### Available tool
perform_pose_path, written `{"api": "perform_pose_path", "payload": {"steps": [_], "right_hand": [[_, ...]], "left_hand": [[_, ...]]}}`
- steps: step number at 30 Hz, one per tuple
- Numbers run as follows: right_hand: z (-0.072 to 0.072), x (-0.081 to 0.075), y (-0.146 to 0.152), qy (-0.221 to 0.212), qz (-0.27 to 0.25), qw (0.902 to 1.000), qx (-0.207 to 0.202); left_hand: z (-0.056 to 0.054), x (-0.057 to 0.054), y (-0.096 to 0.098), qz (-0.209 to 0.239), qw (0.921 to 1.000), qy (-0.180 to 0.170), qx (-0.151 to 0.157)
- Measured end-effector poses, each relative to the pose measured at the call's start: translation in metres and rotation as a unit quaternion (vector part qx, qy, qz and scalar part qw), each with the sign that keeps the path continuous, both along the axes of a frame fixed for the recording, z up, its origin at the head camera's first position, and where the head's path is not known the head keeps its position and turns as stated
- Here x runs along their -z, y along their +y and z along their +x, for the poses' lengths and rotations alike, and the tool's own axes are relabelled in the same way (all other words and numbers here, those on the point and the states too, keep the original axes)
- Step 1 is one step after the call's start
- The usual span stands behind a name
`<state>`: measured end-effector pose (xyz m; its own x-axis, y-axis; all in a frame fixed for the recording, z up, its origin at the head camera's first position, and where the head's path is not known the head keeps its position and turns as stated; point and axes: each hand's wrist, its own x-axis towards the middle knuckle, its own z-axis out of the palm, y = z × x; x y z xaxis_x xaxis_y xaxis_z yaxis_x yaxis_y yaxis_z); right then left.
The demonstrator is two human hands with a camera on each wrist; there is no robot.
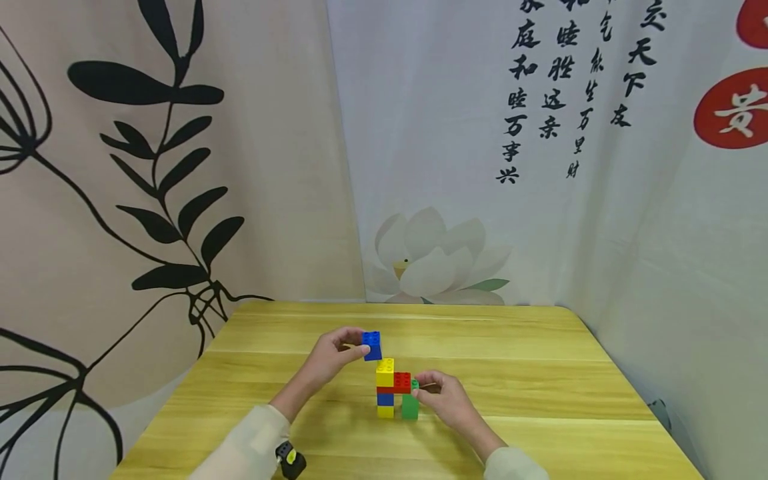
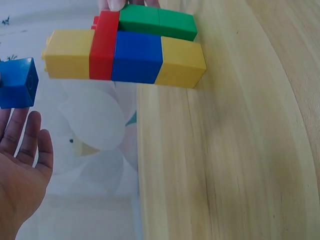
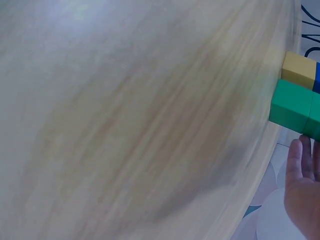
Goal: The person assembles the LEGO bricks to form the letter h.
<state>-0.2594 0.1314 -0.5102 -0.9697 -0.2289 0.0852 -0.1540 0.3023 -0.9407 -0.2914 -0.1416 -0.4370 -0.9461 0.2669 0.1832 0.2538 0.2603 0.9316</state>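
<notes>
My left hand [image 1: 332, 355] pinches a blue toy block [image 1: 372, 346] between thumb and fingers, raised just above and left of a small block structure. One column of it has a yellow block [image 1: 385, 413] at the bottom, then a blue block [image 1: 385, 400]. A red block [image 1: 403, 383] lies across this column and the green blocks [image 1: 410, 407] beside it. On the red one's left end sits another yellow block [image 1: 385, 373], studs up. My right hand [image 1: 449, 401] grips the structure's right side, thumb in front, near the red and green blocks.
The structure stands on a wood-grain table [image 1: 510, 360]. Behind the table hang a printed curtain [image 1: 420, 167] with writing and a lotus, and a beige one [image 1: 282, 167] with dark plants. A dark device [image 1: 291, 460] is strapped at the left wrist.
</notes>
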Motion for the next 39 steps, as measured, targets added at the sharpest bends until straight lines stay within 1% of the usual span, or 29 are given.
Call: {"api": "perform_pose_path", "payload": {"steps": [5, 14, 24, 28, 34, 39], "right_hand": [[0.0, 0.001, 0.0, -0.004, -0.005, 1.0, -0.001], [0.001, -0.002, 0.0, 0.002, -0.004, 1.0, 0.0], [0.002, -0.003, 0.0, -0.006, -0.006, 1.0, -0.001], [0.002, -0.002, 0.0, -0.007, -0.003, 1.0, -0.002], [0.001, -0.001, 0.001, -0.001, 0.002, 1.0, -0.001], [0.001, 0.0, 0.001, -0.001, 0.0, 1.0, -0.002]], "left_hand": [[0.002, -0.001, 0.005, 0.003, 0.9999, 0.005, 0.015], [0.006, 0.0, 0.013, -0.007, 0.9992, 0.011, 0.036], [0.009, 0.001, 0.015, -0.024, 0.9987, 0.009, 0.045], [0.008, 0.001, 0.016, -0.029, 0.9982, 0.009, 0.052], [0.007, 0.003, 0.016, -0.03, 0.9981, 0.003, 0.054], [0.007, 0.004, 0.015, -0.031, 0.9979, 0.009, 0.056]]}}
